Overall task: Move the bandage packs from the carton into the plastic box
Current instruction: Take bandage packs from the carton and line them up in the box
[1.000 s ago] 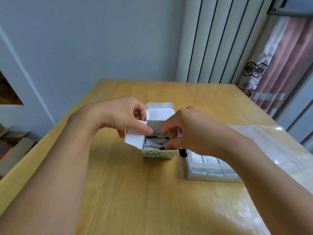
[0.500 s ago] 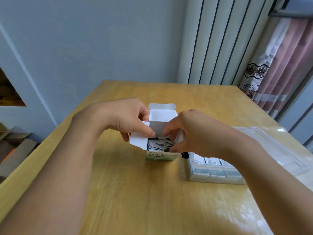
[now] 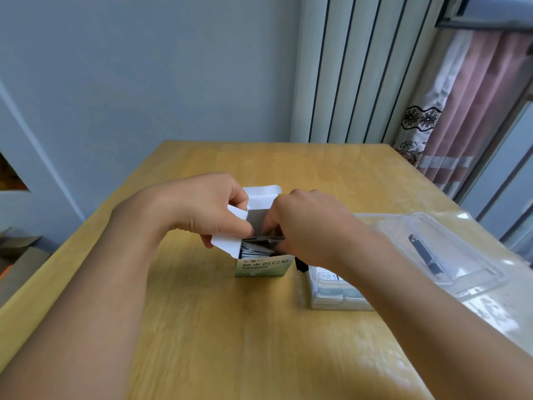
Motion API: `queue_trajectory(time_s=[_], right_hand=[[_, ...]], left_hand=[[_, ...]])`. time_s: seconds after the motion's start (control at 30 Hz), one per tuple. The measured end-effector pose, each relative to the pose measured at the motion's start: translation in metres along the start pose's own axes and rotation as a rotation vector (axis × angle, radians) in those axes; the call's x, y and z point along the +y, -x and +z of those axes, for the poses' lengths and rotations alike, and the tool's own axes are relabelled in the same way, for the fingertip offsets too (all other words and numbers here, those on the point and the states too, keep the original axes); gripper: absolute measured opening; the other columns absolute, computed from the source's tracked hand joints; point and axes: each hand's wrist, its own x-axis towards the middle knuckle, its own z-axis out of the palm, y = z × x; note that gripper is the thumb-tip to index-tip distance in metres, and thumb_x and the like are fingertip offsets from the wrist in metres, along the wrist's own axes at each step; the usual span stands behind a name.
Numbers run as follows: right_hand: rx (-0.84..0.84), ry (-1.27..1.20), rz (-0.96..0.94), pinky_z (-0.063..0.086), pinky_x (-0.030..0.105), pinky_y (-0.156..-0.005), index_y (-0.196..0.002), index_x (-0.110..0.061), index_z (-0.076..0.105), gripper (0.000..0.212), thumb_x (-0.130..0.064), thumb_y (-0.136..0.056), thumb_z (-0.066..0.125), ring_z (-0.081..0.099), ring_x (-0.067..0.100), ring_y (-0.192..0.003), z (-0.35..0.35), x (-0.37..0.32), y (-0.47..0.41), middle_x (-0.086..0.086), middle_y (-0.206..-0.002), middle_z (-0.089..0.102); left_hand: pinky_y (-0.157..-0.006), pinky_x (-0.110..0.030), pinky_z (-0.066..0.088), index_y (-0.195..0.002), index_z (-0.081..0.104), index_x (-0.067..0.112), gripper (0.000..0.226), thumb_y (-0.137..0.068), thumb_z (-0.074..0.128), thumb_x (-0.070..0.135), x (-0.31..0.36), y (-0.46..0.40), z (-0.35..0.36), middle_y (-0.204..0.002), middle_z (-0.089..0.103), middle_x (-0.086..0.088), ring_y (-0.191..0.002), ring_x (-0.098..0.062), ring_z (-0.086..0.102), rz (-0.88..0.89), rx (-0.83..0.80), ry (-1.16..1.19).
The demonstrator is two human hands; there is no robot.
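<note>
Light wood table point(image 3: 202, 327) sits pushed up against a plain blue-grey wall point(image 3: 144, 67), with ribbed white panels point(image 3: 360, 67) at the far corner. Off to the right there's a pink curtain point(image 3: 484, 105) with a white, flower-patterned lace edge point(image 3: 418, 122). Down on the left edge, some brown cardboard point(image 3: 17, 255) is on the floor.

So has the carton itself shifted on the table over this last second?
No. The carton keeps its place beside the plastic box; its black clasp sits just as near. Only the camera view drifted.
</note>
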Motion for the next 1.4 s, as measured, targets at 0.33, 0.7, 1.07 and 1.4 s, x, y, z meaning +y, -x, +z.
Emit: queue_trajectory(time_s=[0.33,0.7,1.07,1.4], right_hand=[[0.022,-0.023,-0.058,0.031,0.030,-0.050,-0.096,-0.026,0.072,0.013,-0.031,-0.089,0.063,0.055,0.030,-0.069,0.001,0.006,0.002,-0.002,-0.069,0.051],[0.030,-0.110,-0.066,0.026,0.031,-0.047,-0.069,-0.019,0.056,0.024,-0.028,-0.091,0.059,0.049,0.031,-0.063,0.000,0.009,0.002,0.002,-0.062,0.049],[0.129,-0.120,-0.120,0.024,0.030,-0.047,-0.066,-0.023,0.050,0.028,-0.030,-0.092,0.056,0.036,0.023,-0.053,0.005,0.001,0.002,0.000,-0.055,0.038],[0.289,-0.808,-0.042,0.029,0.018,-0.041,-0.090,-0.012,0.080,0.019,-0.018,-0.097,0.063,0.040,0.007,-0.038,-0.018,0.049,0.001,-0.006,-0.048,0.061]], left_hand=[[-0.053,-0.025,0.042,-0.074,0.062,0.011,0.019,-0.079,0.071,0.026,0.004,0.001,0.001,-0.064,0.064,0.000,-0.053,-0.014,0.062,0.000,-0.001,0.001],[-0.053,-0.024,0.042,-0.068,0.059,0.015,0.020,-0.080,0.071,0.027,0.003,0.002,0.001,-0.057,0.063,0.007,-0.052,-0.015,0.063,-0.020,0.013,-0.002],[-0.051,-0.027,0.053,-0.083,0.068,0.011,0.020,-0.095,0.060,0.025,-0.006,-0.003,0.002,-0.063,0.071,0.001,-0.058,-0.015,0.069,-0.041,-0.004,0.093],[-0.059,-0.034,0.059,-0.089,0.063,0.005,0.062,-0.098,0.039,0.061,-0.021,-0.006,-0.005,-0.084,0.069,-0.011,-0.067,-0.024,0.073,-0.220,0.086,-0.006]])
